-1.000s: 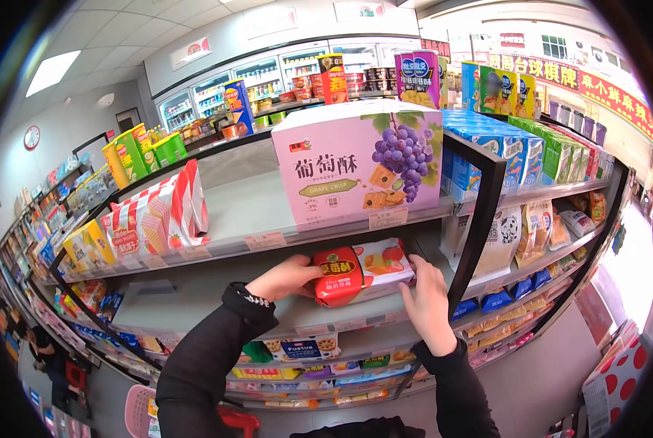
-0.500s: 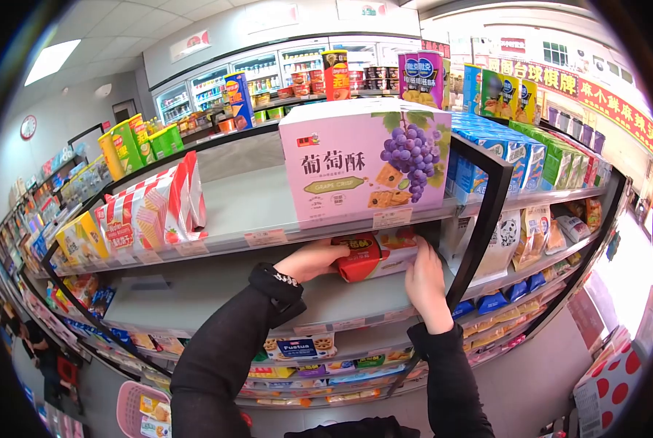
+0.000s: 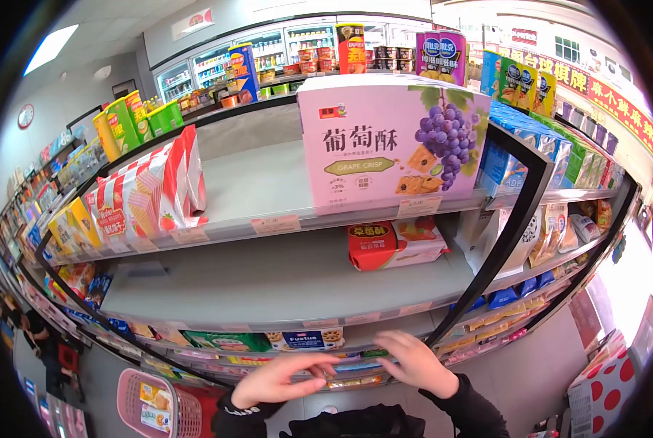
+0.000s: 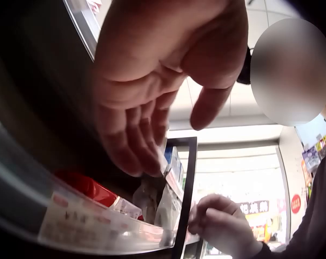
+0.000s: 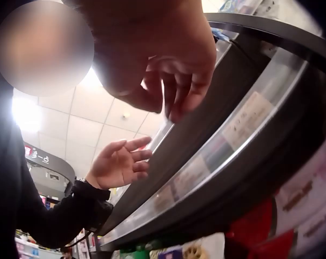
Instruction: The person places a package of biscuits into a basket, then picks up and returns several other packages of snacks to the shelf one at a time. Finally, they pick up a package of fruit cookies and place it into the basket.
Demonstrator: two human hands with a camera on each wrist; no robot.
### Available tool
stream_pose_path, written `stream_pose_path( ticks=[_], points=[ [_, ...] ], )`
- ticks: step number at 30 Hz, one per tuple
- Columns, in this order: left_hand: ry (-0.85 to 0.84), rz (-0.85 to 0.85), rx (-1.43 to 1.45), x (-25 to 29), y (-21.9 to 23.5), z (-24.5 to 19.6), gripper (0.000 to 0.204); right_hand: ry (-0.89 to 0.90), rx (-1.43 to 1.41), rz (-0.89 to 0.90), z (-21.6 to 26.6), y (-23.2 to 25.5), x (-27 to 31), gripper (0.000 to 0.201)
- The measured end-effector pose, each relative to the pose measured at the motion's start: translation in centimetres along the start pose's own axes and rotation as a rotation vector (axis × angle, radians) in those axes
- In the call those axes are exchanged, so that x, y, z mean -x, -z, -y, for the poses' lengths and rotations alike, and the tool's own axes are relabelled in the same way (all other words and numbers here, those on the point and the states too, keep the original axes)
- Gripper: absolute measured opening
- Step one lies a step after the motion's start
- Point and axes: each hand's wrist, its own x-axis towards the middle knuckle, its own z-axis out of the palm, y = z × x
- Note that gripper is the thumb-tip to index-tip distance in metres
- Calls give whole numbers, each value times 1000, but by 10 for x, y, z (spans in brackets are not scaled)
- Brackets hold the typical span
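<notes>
On the second shelf [image 3: 231, 285], near its right end, lies a red and white snack pack [image 3: 396, 244] with a strawberry picture. It sits below a large pink grape crisp box [image 3: 392, 146] on the top shelf. Both hands are away from the pack, lower and nearer the body. My left hand [image 3: 286, 376] has its fingers loosely extended and holds nothing. The right hand [image 3: 414, 359] hangs relaxed with fingers slightly bent, also bare. In the left wrist view the red pack [image 4: 90, 189] shows beyond the fingers.
Striped wafer bags [image 3: 147, 190] stand on the top shelf's left. A black shelf post [image 3: 513, 219] slants at the right, with blue cartons [image 3: 520, 150] behind. Below hang lower shelves with a Fustua pack [image 3: 306, 339]. A pink basket [image 3: 133, 401] holding packs stands on the floor.
Both hands have let go of the red pack and drawn back down toward the body. The pack now lies on the shelf, farther back and right than a second ago.
</notes>
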Motion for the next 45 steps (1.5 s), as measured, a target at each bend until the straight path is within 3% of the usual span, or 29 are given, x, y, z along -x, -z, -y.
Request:
stream_pose_path(
  ticks=[2,3,5,8,14,22,25,27,29,32,37,42,45],
  points=[
    [11,-42,107,2,-17,49,38,-33,287,-80,-25,-18,-3,28],
    [9,-45,111,2,-24,67,38,-32,289,-75,-37,-25,-4,28],
    [124,-176,269,2,-34,97,38,-102,566,-87,-61,-35,-8,31],
    [169,-229,303,2,-43,122,36,-50,613,-145,-80,-41,-21,33],
    [156,-224,333,-6,-54,133,35,-64,619,-221,-124,-54,-24,34],
    [126,-233,389,-36,-66,136,37,-66,702,-277,-99,-32,-16,29],
    [175,-293,476,-56,-69,130,42,-48,455,-208,-91,-22,-7,23],
    [185,-354,768,-70,-69,120,49,42,339,-392,-76,-20,-7,19],
    [180,-303,883,-84,-65,109,53,36,339,-386,-66,-18,-3,22],
    [136,-284,1300,-98,-66,105,46,61,315,-369,-54,-16,5,26],
    [177,-319,1257,-103,-78,110,40,92,320,-322,-48,-14,25,29],
    [103,-445,1136,-97,-86,111,40,73,348,-276,-35,-5,36,29],
    [77,-472,973,-88,-87,113,45,-59,312,-315,-28,1,46,39]
  ],
)
